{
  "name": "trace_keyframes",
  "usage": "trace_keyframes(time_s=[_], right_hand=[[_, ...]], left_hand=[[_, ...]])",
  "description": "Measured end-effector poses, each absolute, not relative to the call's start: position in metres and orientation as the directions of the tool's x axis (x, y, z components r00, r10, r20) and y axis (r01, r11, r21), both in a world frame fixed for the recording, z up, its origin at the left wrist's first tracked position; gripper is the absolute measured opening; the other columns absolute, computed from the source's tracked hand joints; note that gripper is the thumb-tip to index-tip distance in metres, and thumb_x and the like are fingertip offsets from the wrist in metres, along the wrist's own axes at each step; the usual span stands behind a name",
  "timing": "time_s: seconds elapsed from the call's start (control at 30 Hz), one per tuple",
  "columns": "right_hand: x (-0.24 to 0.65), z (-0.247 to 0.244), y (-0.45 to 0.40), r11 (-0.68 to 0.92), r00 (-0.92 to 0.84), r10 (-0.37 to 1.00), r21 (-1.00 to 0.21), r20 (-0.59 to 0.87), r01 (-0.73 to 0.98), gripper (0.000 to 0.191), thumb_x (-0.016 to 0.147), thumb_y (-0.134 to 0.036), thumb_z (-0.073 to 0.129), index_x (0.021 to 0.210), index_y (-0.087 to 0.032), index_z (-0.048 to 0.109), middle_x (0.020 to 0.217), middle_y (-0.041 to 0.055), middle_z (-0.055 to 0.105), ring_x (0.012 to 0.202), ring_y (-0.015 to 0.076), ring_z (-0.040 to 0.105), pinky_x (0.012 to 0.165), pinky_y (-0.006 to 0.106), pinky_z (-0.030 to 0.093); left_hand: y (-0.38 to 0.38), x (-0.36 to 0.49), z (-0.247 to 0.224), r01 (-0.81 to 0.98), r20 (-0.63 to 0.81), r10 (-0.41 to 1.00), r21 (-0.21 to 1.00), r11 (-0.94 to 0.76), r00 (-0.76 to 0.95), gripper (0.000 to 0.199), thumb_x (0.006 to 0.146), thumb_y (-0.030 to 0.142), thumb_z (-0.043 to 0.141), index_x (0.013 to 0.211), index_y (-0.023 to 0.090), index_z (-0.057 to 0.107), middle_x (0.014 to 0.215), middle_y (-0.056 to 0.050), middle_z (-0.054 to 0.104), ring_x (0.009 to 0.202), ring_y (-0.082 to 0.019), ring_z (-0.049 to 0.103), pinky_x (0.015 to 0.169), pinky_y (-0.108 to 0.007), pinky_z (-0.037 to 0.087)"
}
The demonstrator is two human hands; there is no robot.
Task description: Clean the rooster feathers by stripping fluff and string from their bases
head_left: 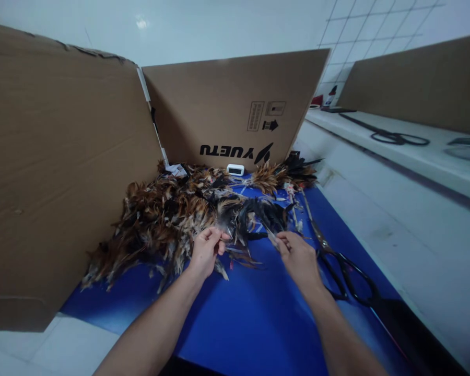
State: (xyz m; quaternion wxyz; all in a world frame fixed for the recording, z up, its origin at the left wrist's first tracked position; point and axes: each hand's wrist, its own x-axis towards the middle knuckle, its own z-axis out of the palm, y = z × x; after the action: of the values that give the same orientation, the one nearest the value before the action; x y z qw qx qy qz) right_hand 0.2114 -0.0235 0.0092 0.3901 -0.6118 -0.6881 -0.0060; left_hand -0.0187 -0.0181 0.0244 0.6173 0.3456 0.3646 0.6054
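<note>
My left hand is closed in a pinch at the near edge of a feather pile, with a wispy grey feather at its fingertips. Pinched in my right hand are the pale quill ends of dark feathers, which fan up and to the left. The large pile of brown and black feathers spreads over the blue tabletop, left of and beyond my hands. Just right of my right hand lie big black-handled scissors, blades pointing away.
Cardboard panels stand at the left and back. A small white digital display sits before the back panel, beside a feather bundle. On the white ledge at right lie another pair of scissors and a small bottle.
</note>
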Motion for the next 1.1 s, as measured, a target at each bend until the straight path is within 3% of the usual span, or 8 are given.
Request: trace_keyframes(time_s=[0.23,0.5,0.67,0.93,1.1], right_hand=[[0.193,0.007,-0.028,0.353,-0.144,0.829,-0.306,0.54,0.884,0.016,0.086,-0.025,0.047,0.09,-0.016,0.061,0.089,0.0094,0.062,0.086,0.0236,0.055,0.082,0.038,0.042],[0.145,0.015,-0.021,0.319,-0.233,0.904,-0.203,0.358,0.926,0.014,0.082,-0.029,0.056,0.082,-0.018,0.064,0.086,0.009,0.063,0.086,0.0251,0.054,0.076,0.035,0.039],[0.146,0.013,-0.008,0.3,-0.205,0.915,-0.245,0.347,0.922,0.016,0.081,-0.013,0.047,0.075,-0.015,0.062,0.079,0.0115,0.064,0.08,0.0247,0.056,0.073,0.034,0.039],[0.179,0.018,-0.014,0.28,-0.123,0.928,-0.444,0.351,0.851,0.019,0.085,-0.024,0.043,0.072,-0.02,0.057,0.068,0.0013,0.061,0.06,0.0151,0.056,0.058,0.025,0.042],[0.196,0.019,-0.025,0.301,-0.051,0.866,-0.437,0.498,0.848,0.017,0.081,-0.025,0.046,0.081,-0.018,0.061,0.082,0.0089,0.062,0.082,0.0239,0.056,0.076,0.037,0.043]], left_hand=[[-0.017,-0.021,0.027,-0.507,-0.038,0.999,0.862,0.021,-0.024,0.028,0.069,0.035,0.071,0.069,0.013,0.053,0.068,-0.001,0.065,0.038,-0.002,0.044,0.04,-0.015,0.029],[-0.015,-0.021,0.023,-0.496,-0.02,1.0,0.868,0.006,-0.024,0.028,0.071,0.035,0.069,0.069,0.013,0.053,0.069,-0.001,0.065,0.038,-0.002,0.044,0.04,-0.016,0.03],[-0.015,-0.02,0.022,-0.504,-0.03,0.999,0.864,0.014,-0.023,0.029,0.07,0.037,0.07,0.068,0.013,0.052,0.069,-0.002,0.066,0.038,-0.002,0.043,0.039,-0.016,0.03],[-0.015,-0.02,0.023,-0.498,-0.022,1.0,0.867,0.011,-0.016,0.028,0.072,0.036,0.068,0.068,0.013,0.053,0.07,-0.002,0.065,0.038,-0.002,0.044,0.038,-0.016,0.029],[-0.016,-0.019,0.02,-0.485,-0.042,0.999,0.874,0.039,0.003,0.029,0.069,0.037,0.07,0.067,0.014,0.052,0.068,-0.002,0.065,0.037,-0.003,0.044,0.038,-0.016,0.031]])
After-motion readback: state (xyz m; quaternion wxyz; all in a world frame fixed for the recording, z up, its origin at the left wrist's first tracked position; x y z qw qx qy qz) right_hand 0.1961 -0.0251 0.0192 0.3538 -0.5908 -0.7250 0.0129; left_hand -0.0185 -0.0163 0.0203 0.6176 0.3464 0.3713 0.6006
